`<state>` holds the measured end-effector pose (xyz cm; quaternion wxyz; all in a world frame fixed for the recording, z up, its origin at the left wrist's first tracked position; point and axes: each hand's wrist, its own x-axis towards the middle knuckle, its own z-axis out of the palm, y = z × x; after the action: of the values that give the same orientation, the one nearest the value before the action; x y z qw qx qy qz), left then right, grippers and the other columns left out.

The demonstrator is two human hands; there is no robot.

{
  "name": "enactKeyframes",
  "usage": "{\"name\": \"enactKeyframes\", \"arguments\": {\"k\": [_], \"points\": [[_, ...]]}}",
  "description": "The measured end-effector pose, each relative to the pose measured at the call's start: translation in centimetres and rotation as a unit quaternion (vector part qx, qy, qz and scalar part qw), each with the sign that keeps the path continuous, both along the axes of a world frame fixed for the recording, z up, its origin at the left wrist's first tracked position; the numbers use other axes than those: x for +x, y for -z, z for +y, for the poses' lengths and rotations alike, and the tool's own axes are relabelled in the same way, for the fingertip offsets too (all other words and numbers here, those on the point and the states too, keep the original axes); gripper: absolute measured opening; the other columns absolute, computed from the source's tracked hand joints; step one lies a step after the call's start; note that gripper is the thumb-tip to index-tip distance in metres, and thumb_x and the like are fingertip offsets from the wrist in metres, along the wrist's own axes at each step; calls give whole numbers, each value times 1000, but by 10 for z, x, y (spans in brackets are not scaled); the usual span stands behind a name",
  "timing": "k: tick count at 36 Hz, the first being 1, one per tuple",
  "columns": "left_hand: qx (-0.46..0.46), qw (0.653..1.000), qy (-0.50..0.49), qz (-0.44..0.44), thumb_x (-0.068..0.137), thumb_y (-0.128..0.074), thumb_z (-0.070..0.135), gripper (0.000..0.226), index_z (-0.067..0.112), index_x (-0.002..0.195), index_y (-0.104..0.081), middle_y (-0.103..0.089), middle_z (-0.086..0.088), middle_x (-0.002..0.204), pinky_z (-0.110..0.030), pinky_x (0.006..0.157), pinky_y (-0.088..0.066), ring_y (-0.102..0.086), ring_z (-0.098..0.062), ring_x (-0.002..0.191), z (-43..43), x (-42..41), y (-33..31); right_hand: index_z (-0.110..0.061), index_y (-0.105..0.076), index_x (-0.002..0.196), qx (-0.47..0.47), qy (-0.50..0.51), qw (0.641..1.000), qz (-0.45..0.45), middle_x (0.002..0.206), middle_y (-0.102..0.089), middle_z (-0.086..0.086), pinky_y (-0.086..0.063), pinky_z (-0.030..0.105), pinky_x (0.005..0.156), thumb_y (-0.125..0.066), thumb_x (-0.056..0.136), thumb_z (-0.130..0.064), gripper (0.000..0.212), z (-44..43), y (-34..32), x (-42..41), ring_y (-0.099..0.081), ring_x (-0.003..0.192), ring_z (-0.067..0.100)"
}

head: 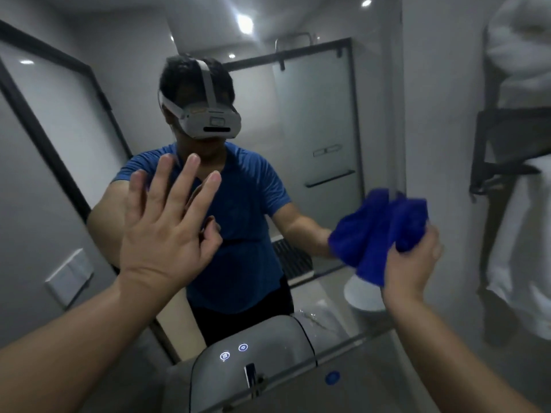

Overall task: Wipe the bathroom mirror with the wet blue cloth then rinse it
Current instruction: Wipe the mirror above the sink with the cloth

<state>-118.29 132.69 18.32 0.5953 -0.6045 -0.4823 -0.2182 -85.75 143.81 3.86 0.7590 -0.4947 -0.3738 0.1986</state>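
Note:
The bathroom mirror [313,114] fills the wall ahead and reflects a person in a blue shirt wearing a headset. My left hand [167,222] is raised flat toward the glass, fingers spread, holding nothing. My right hand [414,263] grips the bunched blue cloth [378,231] at the mirror's lower right, by its right edge. The cloth's reflection merges with the cloth itself, so I cannot tell whether it touches the glass.
Below the mirror sits a sink [298,391] with a faucet [252,380]; two lit touch icons [234,351] glow on the glass. A black rack [512,144] with white towels [524,219] hangs on the right wall. A white wall plate [70,275] is at left.

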Motion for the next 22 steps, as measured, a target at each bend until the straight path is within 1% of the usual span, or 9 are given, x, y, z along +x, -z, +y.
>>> {"name": "enactKeyframes", "arguments": {"k": [1, 4, 8, 12, 14, 16, 19, 21, 22], "points": [[0, 1000, 3, 0, 99, -55, 36, 67, 19, 163, -46, -34, -14, 173, -68, 128, -23, -27, -43, 162, 0, 0, 0, -16, -56, 140, 16, 13, 1000, 2, 129, -47, 3, -48, 52, 115, -74, 90, -15, 52, 5, -22, -2, -57, 124, 35], [-2, 1000, 5, -1, 99, -54, 36, 67, 18, 163, -47, -34, -15, 173, -67, 128, -23, -27, -43, 162, -1, 2, -1, -16, -58, 145, 84, 43, 992, -80, 142, -52, 13, -40, 31, 114, -75, 91, -19, 57, 4, -77, -25, -53, 133, 34], [-7, 1000, 0, -3, 99, -55, 37, 68, 18, 164, -45, -32, -14, 174, -66, 130, -20, -25, -43, 163, -1, 2, 0, -20, -66, 140, 210, 24, 935, -286, 140, -59, 16, -42, 49, 109, -72, 74, -21, 67, -16, -87, -67, -57, 128, 41], [-11, 1000, -7, -5, 100, -54, 37, 69, 20, 165, -43, -29, -13, 175, -66, 130, -20, -23, -42, 163, -2, 1, 1, -28, -61, 141, 243, -23, 881, -405, 138, -63, 14, -41, 57, 111, -74, 73, -27, 69, -22, -13, -76, -58, 128, 43], [-15, 1000, -8, -7, 100, -54, 37, 69, 21, 166, -41, -29, -12, 176, -67, 129, -22, -23, -41, 164, -4, 1, 0, -27, -58, 142, 192, -43, 888, -417, 139, -60, 14, -40, 57, 113, -74, 77, -27, 67, -26, 35, -66, -56, 129, 42], [-18, 1000, -4, -6, 100, -53, 37, 70, 21, 166, -40, -27, -12, 176, -66, 130, -21, -22, -41, 164, -4, 2, 0, -22, -55, 141, 87, -60, 914, -392, 141, -55, 12, -42, 53, 115, -75, 79, -21, 65, -36, 87, -56, -54, 130, 37], [-23, 1000, 0, -11, 100, -52, 38, 70, 22, 167, -39, -26, -11, 177, -65, 131, -17, -20, -40, 165, -5, 2, 1, -13, -49, 140, -145, -100, 959, -223, 133, -54, 13, -44, 40, 106, -72, 94, -13, 52, -63, 130, -46, -57, 122, 33], [-34, 999, -4, -15, 101, -51, 38, 69, 22, 167, -39, -25, -11, 177, -64, 132, -16, -20, -40, 165, -7, 2, 1, -7, -54, 124, -290, -135, 944, -83, 116, -62, 16, -48, 36, 95, -70, 98, -9, 30, -82, 129, -36, -64, 100, 32], [-42, 999, -5, -20, 100, -51, 38, 69, 22, 167, -39, -25, -10, 178, -64, 132, -16, -20, -39, 165, -9, 3, 0, -9, -55, 107, -343, -148, 925, -64, 106, -66, 17, -50, 37, 90, -67, 100, -9, 14, -89, 129, -31, -63, 87, 29]]}}
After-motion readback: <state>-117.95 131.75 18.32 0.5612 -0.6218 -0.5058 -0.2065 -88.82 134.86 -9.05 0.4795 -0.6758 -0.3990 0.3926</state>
